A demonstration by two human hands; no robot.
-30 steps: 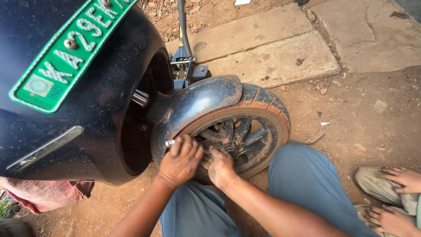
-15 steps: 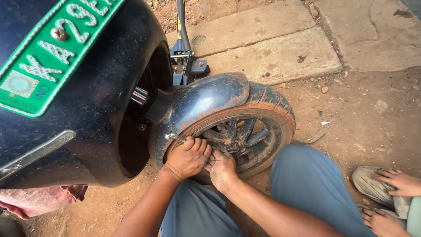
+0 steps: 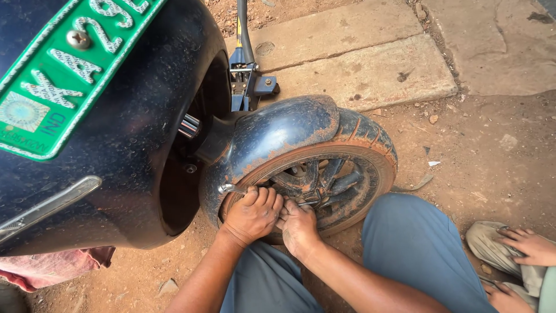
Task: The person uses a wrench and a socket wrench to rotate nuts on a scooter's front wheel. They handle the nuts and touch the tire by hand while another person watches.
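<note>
left hand (image 3: 252, 213): closed on wrench (image 3: 230, 188) at mudguard (image 3: 278, 136) | right hand (image 3: 298, 225): pressed beside it against wheel (image 3: 333, 182), grip cannot be told

Glossy dusty plastic mudguard (image 3: 278, 136), matt rubber tyre (image 3: 370, 142), rough concrete slab (image 3: 370, 69)

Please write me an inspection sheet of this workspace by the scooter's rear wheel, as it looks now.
Surface: bare reddish dirt ground, stone slabs beyond.
Job's things: rear wheel with dusty tyre under a dark mudguard; metal tool at the mudguard's lower edge.
Clutter: red cloth under the scooter body; small stones.
Grips: left hand closed on the tool; right hand against the wheel hub, grip unclear.
Cables: nothing seen.
Surroundings: blue stand behind the wheel; green plate; another person's hands at right.
</note>
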